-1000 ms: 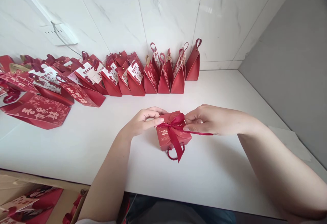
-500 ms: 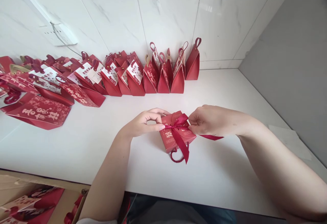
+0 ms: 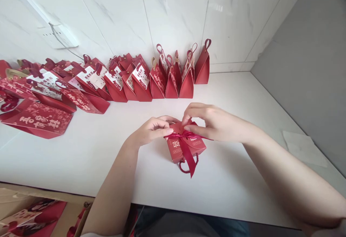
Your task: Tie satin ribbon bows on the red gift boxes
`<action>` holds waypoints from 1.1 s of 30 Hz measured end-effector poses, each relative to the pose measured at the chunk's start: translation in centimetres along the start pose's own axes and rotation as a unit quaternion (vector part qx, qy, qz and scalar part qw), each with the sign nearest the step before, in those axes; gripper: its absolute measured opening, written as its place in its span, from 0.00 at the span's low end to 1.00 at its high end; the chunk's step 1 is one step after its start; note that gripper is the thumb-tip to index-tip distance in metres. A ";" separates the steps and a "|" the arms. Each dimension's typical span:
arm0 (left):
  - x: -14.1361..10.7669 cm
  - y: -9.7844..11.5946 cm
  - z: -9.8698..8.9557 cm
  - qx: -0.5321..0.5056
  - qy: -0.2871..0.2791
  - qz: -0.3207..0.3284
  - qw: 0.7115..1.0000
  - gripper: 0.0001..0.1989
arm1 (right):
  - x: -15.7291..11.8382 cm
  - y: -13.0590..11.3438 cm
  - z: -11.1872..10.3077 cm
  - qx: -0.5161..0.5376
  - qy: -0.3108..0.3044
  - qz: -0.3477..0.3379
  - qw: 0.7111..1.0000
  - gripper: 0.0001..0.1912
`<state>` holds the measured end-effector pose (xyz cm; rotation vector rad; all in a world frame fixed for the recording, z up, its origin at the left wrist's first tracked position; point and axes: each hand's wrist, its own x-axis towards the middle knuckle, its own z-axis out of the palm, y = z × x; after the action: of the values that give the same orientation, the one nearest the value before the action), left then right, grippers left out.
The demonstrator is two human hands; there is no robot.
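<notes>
A small red gift box (image 3: 200,146) with pale printed lettering lies on the white table, a twisted cord handle (image 3: 184,171) at its near side. Across its top runs a dark red satin ribbon (image 3: 187,153), crossed at the middle, with one tail hanging over the near edge. My left hand (image 3: 154,130) grips the left side, thumb pressed on the ribbon's left part and fingers behind the box. My right hand (image 3: 209,121) is closed over the top right, with thumb and forefinger at the ribbon near its knot; the fingertips partly hide it.
Several red gift boxes (image 3: 143,85) with loop handles stand in a row along the marble-look wall. A cardboard box (image 3: 72,208) with more red packaging sits at lower left. A white paper sheet (image 3: 304,147) lies at the right, and a wall socket (image 3: 58,36) has a cable.
My right hand has moved left and up from the ribbon's right side to beside the knot. The upper right ribbon loop has been drawn down. My left hand keeps its hold.
</notes>
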<state>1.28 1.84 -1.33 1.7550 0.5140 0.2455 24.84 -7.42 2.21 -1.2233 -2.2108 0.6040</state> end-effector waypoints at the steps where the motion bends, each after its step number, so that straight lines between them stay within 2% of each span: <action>1: 0.0 0.0 0.0 0.003 0.002 0.002 1.000 0.16 | 0.2 -0.1 0.4 0.011 -0.010 -0.010 1.000 0.06; 5: 0.0 -0.1 0.1 0.007 0.009 -0.004 1.000 0.16 | 0.5 0.0 1.6 0.028 -0.033 -0.024 0.999 0.07; 11: -0.1 0.1 0.2 0.006 0.013 -0.008 1.000 0.16 | 0.6 -0.1 2.2 0.010 -0.025 -0.040 0.999 0.07; 18: 0.1 0.1 0.4 0.013 0.031 -0.009 0.999 0.14 | 0.8 -0.5 2.7 -0.059 -0.019 -0.080 0.995 0.04; 23: 0.4 0.0 1.1 -0.034 0.071 -0.037 0.996 0.12 | 0.9 -0.3 2.9 -0.101 -0.021 -0.111 0.988 0.05; 28: 0.9 -0.2 1.8 -0.057 0.100 -0.039 0.993 0.15 | 0.9 -0.4 2.5 -0.119 -0.050 -0.131 0.983 0.09; 33: 0.9 0.0 1.9 -0.029 0.089 -0.021 0.995 0.22 | 0.1 -0.8 0.5 -0.045 -0.099 -0.119 0.987 0.09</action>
<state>2.90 0.61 -1.87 1.6732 0.6651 0.3847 23.95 -7.75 2.32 -0.9567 -2.5278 0.5528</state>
